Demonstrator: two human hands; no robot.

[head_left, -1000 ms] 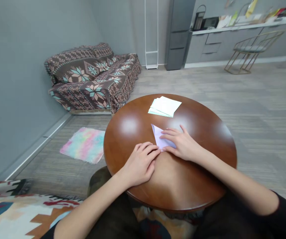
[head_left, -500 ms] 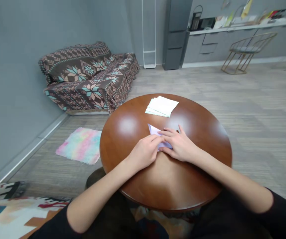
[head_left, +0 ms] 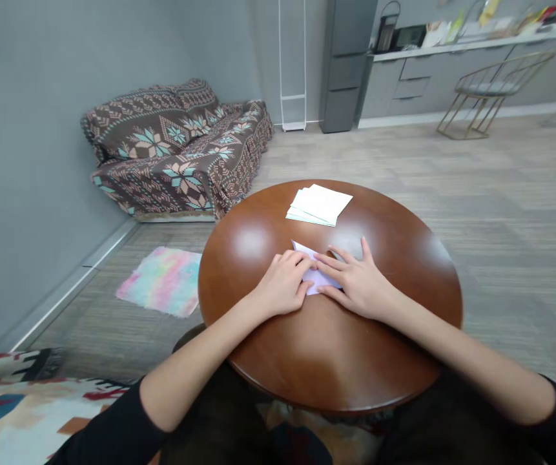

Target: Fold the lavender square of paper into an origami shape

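A folded sheet of lilac paper (head_left: 323, 281) lies on the round brown table in front of me, partly covered by my hands. One pointed corner of it sticks up beyond my left fingers. My left hand (head_left: 285, 282) grips the paper's left side, its fingers bent and the thumb close to the near edge. My right hand (head_left: 360, 281) lies on the right side of the paper with fingers stretched out and spread, the index finger lifted. Its fingertips press near the middle, close to the left fingertips. Past the hands lies a fanned stack of white-looking paper sheets (head_left: 323, 203).
The round table (head_left: 316, 361) has a smooth curved rim. Behind it stand a sofa with a patterned cover (head_left: 181, 155), a grey fridge (head_left: 348, 71) and a gold-framed chair (head_left: 495, 90) by the kitchen counter. A pastel fluffy rug (head_left: 161, 281) lies on the floor at left.
My hands have moved slightly apart, baring more of the lilac paper between them. The right fingers are more spread. The whole view has shifted a little.
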